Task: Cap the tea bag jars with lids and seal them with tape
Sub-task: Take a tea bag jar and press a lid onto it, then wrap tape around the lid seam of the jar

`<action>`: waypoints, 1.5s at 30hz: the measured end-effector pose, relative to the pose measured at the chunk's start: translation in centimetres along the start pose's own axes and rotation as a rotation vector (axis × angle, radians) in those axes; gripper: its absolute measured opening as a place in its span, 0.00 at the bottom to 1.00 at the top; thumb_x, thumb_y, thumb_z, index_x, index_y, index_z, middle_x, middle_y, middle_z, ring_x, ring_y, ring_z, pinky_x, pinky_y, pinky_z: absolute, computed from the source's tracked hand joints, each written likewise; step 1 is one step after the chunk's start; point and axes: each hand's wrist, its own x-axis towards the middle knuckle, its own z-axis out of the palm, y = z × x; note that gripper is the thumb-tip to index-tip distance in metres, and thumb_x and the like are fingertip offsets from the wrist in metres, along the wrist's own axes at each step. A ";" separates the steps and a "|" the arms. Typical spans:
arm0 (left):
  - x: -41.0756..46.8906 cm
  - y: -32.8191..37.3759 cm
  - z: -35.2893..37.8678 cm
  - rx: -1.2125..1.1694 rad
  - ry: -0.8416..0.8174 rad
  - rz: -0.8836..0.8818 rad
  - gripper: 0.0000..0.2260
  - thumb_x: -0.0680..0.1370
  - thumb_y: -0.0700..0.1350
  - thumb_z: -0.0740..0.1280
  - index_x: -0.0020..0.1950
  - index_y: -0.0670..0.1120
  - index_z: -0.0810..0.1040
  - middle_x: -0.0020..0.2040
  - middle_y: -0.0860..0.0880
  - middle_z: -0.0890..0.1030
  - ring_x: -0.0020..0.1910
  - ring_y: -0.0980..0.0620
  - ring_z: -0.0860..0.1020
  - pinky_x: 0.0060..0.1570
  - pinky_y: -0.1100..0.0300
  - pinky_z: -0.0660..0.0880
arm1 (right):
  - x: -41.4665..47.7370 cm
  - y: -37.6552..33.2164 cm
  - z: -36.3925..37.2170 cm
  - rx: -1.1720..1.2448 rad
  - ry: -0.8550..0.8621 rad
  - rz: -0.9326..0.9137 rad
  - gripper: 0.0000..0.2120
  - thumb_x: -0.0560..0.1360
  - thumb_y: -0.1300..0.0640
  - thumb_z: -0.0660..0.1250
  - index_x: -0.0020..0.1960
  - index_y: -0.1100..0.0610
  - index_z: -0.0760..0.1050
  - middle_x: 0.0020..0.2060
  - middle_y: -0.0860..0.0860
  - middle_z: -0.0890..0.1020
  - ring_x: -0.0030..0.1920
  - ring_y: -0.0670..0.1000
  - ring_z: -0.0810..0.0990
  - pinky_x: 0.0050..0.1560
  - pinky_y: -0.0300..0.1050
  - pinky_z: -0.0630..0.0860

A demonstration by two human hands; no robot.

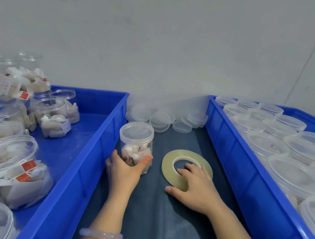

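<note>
One capped jar (136, 139) (left hand (125, 169)); one tape roll (169, 160)

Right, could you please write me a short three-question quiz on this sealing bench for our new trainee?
1. True or false: the jar gripped by the left hand already wears a lid.
2. Multiple choice: the right hand holds A) a loose cap, B) the tape roll, C) a tea bag.
3. Fill in: the spare lids lie piled against the ____.
Key: 1 true; 2 B; 3 wall.
</note>
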 end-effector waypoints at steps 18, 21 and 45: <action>-5.9 2.1 1.0 -0.171 -0.317 0.484 0.33 0.72 0.47 0.73 0.69 0.64 0.58 0.73 0.62 0.63 0.72 0.67 0.60 0.71 0.64 0.62 | -1.6 -2.6 -0.5 0.834 0.328 -0.154 0.14 0.75 0.51 0.52 0.47 0.40 0.76 0.45 0.41 0.82 0.51 0.43 0.78 0.53 0.40 0.72; -6.3 2.4 0.9 -0.134 -0.210 0.547 0.30 0.69 0.50 0.72 0.69 0.56 0.65 0.70 0.58 0.69 0.68 0.70 0.64 0.66 0.71 0.64 | -1.5 -3.0 -0.3 0.902 0.347 -0.157 0.14 0.74 0.53 0.53 0.47 0.41 0.76 0.45 0.35 0.82 0.51 0.39 0.78 0.50 0.31 0.71; -4.5 2.2 -0.2 -0.419 -0.305 0.165 0.04 0.71 0.38 0.73 0.42 0.43 0.80 0.36 0.49 0.83 0.34 0.58 0.80 0.38 0.69 0.76 | -1.4 -3.1 0.5 0.691 0.318 -0.123 0.19 0.74 0.47 0.53 0.56 0.49 0.80 0.49 0.41 0.82 0.55 0.50 0.77 0.58 0.55 0.71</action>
